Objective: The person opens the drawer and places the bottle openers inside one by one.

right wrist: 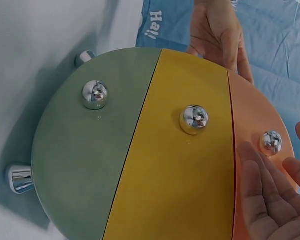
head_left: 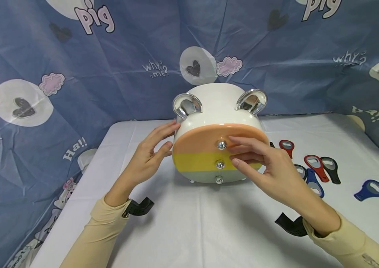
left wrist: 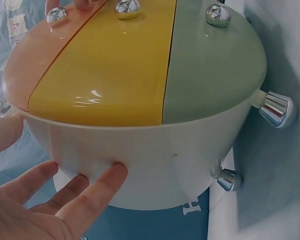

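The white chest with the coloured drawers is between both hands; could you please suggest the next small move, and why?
I would probably close the right hand on the orange drawer's knob. Its fingers are beside that knob but not gripping it, the drawer looks closed, and the left hand is at the white chest's side, where it could help steady it.

Sleeves [head_left: 93,238] cropped, back of cabinet [head_left: 217,102] hidden; dark opener [head_left: 300,167] partly covered
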Demonstrator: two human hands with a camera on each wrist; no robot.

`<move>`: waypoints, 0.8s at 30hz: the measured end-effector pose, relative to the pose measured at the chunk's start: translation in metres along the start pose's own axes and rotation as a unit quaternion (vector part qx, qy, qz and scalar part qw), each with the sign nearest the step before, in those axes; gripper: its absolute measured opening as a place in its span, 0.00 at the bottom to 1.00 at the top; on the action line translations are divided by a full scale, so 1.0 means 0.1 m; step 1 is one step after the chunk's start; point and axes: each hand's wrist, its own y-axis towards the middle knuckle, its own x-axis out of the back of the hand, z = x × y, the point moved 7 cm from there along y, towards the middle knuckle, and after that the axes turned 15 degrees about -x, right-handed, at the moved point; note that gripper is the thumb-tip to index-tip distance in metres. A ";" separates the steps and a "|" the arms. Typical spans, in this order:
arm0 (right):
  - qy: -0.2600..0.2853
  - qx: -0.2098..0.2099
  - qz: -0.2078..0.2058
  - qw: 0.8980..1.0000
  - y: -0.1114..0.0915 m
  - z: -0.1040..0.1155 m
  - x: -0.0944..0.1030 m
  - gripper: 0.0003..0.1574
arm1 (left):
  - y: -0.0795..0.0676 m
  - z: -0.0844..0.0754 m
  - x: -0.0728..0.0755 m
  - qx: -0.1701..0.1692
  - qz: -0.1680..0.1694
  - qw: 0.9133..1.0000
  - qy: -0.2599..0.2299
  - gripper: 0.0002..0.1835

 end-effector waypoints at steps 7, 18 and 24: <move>0.008 -0.007 0.012 1.000 0.04 0.00 -0.05 0.30 | -0.02 0.01 0.00 0.019 -0.001 0.999 -0.027 0.26; 0.014 -0.013 0.020 1.000 0.08 0.01 -0.10 0.29 | 0.00 0.00 -0.03 0.076 -0.014 0.993 -0.087 0.25; 0.025 -0.012 0.026 0.999 0.10 0.02 -0.12 0.29 | 0.00 -0.01 -0.03 0.078 -0.018 0.993 -0.089 0.25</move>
